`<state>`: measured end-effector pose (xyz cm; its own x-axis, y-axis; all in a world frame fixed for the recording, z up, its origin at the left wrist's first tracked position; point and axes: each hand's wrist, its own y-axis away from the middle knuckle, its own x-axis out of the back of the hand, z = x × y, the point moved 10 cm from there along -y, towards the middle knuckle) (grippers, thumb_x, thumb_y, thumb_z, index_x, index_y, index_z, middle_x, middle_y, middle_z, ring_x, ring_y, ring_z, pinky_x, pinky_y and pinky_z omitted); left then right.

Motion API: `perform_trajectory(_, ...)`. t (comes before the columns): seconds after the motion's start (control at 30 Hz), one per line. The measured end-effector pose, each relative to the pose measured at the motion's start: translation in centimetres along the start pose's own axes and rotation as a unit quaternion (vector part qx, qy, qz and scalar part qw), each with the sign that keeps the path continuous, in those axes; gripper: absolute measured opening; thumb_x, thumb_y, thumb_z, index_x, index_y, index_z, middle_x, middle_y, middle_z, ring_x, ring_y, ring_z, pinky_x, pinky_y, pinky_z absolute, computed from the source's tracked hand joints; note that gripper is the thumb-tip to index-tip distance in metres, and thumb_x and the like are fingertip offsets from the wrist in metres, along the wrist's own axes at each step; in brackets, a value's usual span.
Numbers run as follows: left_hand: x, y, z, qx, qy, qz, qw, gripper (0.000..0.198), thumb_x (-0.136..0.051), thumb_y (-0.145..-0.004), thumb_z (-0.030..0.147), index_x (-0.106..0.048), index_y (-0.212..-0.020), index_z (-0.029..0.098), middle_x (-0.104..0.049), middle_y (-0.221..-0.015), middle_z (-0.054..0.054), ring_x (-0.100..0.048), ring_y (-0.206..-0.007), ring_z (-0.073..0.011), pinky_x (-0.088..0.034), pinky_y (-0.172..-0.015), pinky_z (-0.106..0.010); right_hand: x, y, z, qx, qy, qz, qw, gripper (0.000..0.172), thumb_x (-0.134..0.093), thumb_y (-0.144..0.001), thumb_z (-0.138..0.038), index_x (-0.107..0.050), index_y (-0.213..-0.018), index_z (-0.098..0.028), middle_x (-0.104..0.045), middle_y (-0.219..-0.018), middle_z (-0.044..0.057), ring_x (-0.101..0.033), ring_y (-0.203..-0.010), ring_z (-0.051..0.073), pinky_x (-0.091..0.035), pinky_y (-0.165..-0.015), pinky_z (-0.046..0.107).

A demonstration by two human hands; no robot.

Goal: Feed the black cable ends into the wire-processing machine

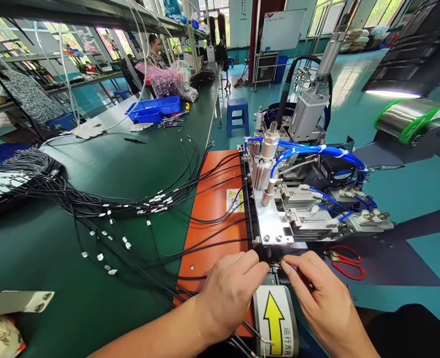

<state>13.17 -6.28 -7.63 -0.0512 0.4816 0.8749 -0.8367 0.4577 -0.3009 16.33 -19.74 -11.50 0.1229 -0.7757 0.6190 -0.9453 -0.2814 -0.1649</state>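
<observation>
My left hand [230, 286] is closed, thumb and forefinger pinching the end of a black cable; most of that cable is hidden behind the fingers. My right hand [322, 293] pinches the fine coloured wires [275, 265] at the cable's tip, just below the machine's front edge. Both hands are at the metal wire-processing machine [274, 219], with its cylinders and blue air hoses. Several black cables [216, 244] lie across the orange plate [201, 254] beside it. Beneath my fingers sits a guide with a yellow arrow label [274, 318].
A large bundle of black cables [48, 174] with white tags spreads over the green bench [145, 278]. Red-handled scissors [348, 261] lie right of the machine. A solder wire spool [409, 119] stands at the right, blue trays [156, 108] farther back. Two people sit on the left.
</observation>
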Motion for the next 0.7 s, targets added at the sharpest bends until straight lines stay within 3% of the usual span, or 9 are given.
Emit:
perform_trajectory(0.2, 0.2, 0.0, -0.1, 0.012, -0.012, 0.012, 1.0, 0.024, -0.043, -0.102, 0.018, -0.066, -0.096, 0.016, -0.058, -0.081, -0.004, -0.051, -0.072, -0.0201, -0.04, -0.062, -0.032, -0.1, -0.4, -0.3, 0.004, 0.002, -0.009, 1.0, 0.022, -0.049, -0.104, -0.035, -0.067, -0.096, -0.025, -0.063, -0.088, 0.002, -0.061, -0.083, 0.018, -0.048, -0.075, 0.03)
perform_trajectory(0.47, 0.0, 0.1, -0.5, 0.043, -0.007, -0.072, 0.996, 0.017, -0.052, -0.098, 0.013, -0.066, -0.106, 0.017, -0.059, -0.093, -0.006, -0.051, -0.083, -0.0227, -0.047, -0.071, -0.035, -0.1, -0.7, -0.2, -0.024, 0.018, -0.014, 0.999, 0.027, -0.048, -0.102, -0.038, -0.065, -0.086, -0.024, -0.062, -0.08, 0.001, -0.06, -0.072, 0.017, -0.047, -0.066, 0.029)
perform_trajectory(0.7, -0.1, 0.4, -1.0, 0.073, -0.023, -0.076, 0.994, 0.015, -0.051, -0.097, 0.012, -0.062, -0.088, 0.015, -0.057, -0.086, -0.006, -0.049, -0.079, -0.0225, -0.044, -0.067, -0.035, -0.6, -0.7, 0.8, -0.072, 0.011, -0.02, 0.997, 0.031, -0.047, -0.098, -0.044, -0.065, -0.082, -0.024, -0.057, -0.074, 0.0, -0.054, -0.065, 0.017, -0.042, -0.063, 0.03)
